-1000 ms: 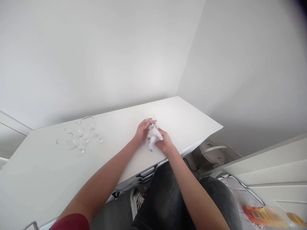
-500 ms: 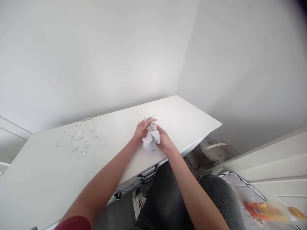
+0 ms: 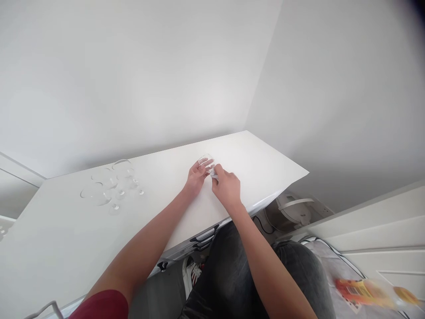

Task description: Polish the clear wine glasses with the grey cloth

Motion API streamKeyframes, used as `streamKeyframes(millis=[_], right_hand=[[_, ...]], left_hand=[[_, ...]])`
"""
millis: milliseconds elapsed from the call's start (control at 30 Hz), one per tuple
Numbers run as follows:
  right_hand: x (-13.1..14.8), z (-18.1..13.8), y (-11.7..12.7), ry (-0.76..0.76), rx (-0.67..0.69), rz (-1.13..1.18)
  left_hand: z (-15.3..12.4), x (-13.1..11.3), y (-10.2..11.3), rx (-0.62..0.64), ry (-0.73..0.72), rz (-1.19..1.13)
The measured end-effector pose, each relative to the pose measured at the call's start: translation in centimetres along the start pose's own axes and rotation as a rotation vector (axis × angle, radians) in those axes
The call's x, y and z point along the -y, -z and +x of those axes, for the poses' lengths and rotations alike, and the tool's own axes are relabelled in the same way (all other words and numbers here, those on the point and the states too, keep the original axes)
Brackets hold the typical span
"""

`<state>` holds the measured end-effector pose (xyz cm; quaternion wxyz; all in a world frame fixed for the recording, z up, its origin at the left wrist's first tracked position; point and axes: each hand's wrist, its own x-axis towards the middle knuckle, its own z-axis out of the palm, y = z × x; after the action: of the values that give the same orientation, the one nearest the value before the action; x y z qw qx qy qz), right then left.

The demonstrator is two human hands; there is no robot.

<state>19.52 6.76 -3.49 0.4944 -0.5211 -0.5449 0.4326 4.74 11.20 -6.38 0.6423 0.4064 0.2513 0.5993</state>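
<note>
- At the far left edge of the picture, low, a thin wire shape (image 3: 43,309) shows; what it is I cannot tell.
- Near the back left corner of the tabletop (image 3: 59,230) stands a group of clear stemmed glasses (image 3: 111,186), close together; they look empty, and the exact count is hard to read because the glass is very transparent.
- The left hand (image 3: 195,177) is near the middle of the tabletop, toward the back edge. Its fingers curl around a small clear glass (image 3: 206,160) and hold it tilted; nothing is visible inside the glass.
- The right hand (image 3: 227,188) is just beside the left one and closed on a small white cloth (image 3: 214,173), which it presses against the small clear glass. Only a small part of the cloth shows between the fingers.
- The tabletop is white and plain; its right corner points out toward the right wall.
- Below the front edge, dark drawer handles (image 3: 204,235) are seen, and below them a shoe (image 3: 190,277) on the floor.
- The person's dark jeans (image 3: 245,283) fill the bottom centre.
- Under the right corner of the tabletop a white appliance (image 3: 294,210) stands on the floor.
- At the bottom right an orange packet (image 3: 361,292) lies, blurred.
- The walls (image 3: 133,66) are pale grey and meet in a corner behind the tabletop.
</note>
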Motion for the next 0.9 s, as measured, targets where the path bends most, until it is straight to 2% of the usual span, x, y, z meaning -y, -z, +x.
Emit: streamKeyframes(millis=[133, 200, 300, 367, 400, 467, 567, 600, 667, 767, 833, 900], right_hand=[[0.0, 0.5, 0.3, -0.102, 0.289, 0.191], [-0.1, 0.7, 0.7, -0.099, 0.301, 0.201], [-0.5, 0.8, 1.1, 0.058, 0.061, -0.114], [-1.1, 1.0, 1.2, 0.172, 0.001, -0.298], [-1.5, 1.1, 1.3, 0.195, -0.005, -0.291], [-2.6, 1.5, 1.2, 0.161, -0.117, -0.099], [-4.2, 2.5, 1.1, 0.010, -0.469, 0.304], [-4.6, 2.8, 1.1, -0.033, -0.524, 0.421], [-5.0, 3.3, 1.0, -0.086, -0.461, 0.634], [-4.9, 3.6, 0.7, -0.086, -0.172, 0.790], [-4.9, 3.7, 0.6, -0.075, -0.085, 0.690], [-5.1, 3.6, 0.8, -0.030, -0.149, 0.455]], left_hand=[[0.0, 0.2, 0.2, 0.040, 0.064, -0.052], [0.0, 0.3, 0.2, 0.036, 0.060, -0.073], [0.1, 0.5, 0.1, -0.002, 0.015, -0.051], [0.1, 0.5, 0.1, -0.014, -0.008, -0.030], [0.1, 0.4, 0.1, -0.012, -0.014, -0.025], [0.1, 0.2, 0.2, 0.008, -0.026, -0.032], [0.2, -0.1, 0.2, 0.045, -0.094, -0.082], [0.3, -0.1, 0.2, 0.054, -0.123, -0.105], [0.3, -0.2, 0.1, 0.067, -0.164, -0.131], [0.2, 0.0, 0.0, 0.110, -0.143, -0.066], [0.0, 0.2, -0.1, 0.155, -0.117, 0.012], [-0.2, 0.3, -0.3, 0.195, -0.106, 0.083]])
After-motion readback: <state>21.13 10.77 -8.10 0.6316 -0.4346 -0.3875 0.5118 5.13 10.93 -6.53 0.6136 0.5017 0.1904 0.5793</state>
